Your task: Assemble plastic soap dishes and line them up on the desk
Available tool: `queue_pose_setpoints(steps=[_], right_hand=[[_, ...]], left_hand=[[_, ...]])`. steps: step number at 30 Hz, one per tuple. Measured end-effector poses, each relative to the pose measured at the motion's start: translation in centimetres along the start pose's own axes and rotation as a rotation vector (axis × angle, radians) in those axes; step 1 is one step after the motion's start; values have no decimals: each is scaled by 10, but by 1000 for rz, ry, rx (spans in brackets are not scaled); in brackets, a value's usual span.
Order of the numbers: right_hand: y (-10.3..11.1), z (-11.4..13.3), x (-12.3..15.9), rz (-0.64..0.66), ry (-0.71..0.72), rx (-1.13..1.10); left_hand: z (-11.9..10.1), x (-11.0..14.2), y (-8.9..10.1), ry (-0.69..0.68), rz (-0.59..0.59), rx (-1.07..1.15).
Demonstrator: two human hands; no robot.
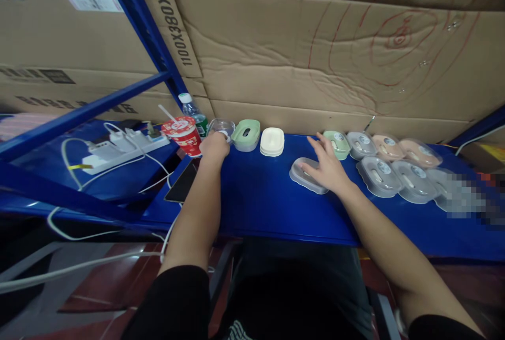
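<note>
Your left hand (215,145) is at the clear container (221,125), far left; whether its fingers grip is hidden. Your right hand (326,163), fingers apart, is over the grey box (304,178).

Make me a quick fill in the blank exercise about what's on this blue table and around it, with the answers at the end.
1. The left hand is near a red cup with a white ____ sticking out.
2. The right hand is at a translucent container, its fingers ____ rather than closed in a fist.
3. The cream stack stands next to a ____ container on its left.
4. The cardboard behind reads 1100X380X____.

Missing words: straw; spread; green; 62.
</note>
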State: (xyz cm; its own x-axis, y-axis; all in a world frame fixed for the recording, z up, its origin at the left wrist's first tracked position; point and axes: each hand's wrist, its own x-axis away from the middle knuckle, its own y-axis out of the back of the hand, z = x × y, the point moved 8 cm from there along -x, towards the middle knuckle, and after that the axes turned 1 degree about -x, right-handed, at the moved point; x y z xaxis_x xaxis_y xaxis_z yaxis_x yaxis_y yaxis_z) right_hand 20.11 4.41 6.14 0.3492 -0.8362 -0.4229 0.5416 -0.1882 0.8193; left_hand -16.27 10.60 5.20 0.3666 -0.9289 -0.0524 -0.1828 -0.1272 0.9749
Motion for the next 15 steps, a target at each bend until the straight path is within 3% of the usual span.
queue_pose_setpoints(steps=[5,8,10,12,15], right_hand=[[-7,4,5,249,22,132],[-16,0,11,397,-2,205],[-20,-1,12,425,-3,231],[-21,-1,11,413,3,230],[-19,0,7,345,6,167]], left_hand=[[-9,14,24,-57,-154,102],[-33,32,42,-201,-316,214],[-59,48,44,-352,-361,284],[-91,69,34,-570,-297,313],[-135,104,-1,-892,-44,261]])
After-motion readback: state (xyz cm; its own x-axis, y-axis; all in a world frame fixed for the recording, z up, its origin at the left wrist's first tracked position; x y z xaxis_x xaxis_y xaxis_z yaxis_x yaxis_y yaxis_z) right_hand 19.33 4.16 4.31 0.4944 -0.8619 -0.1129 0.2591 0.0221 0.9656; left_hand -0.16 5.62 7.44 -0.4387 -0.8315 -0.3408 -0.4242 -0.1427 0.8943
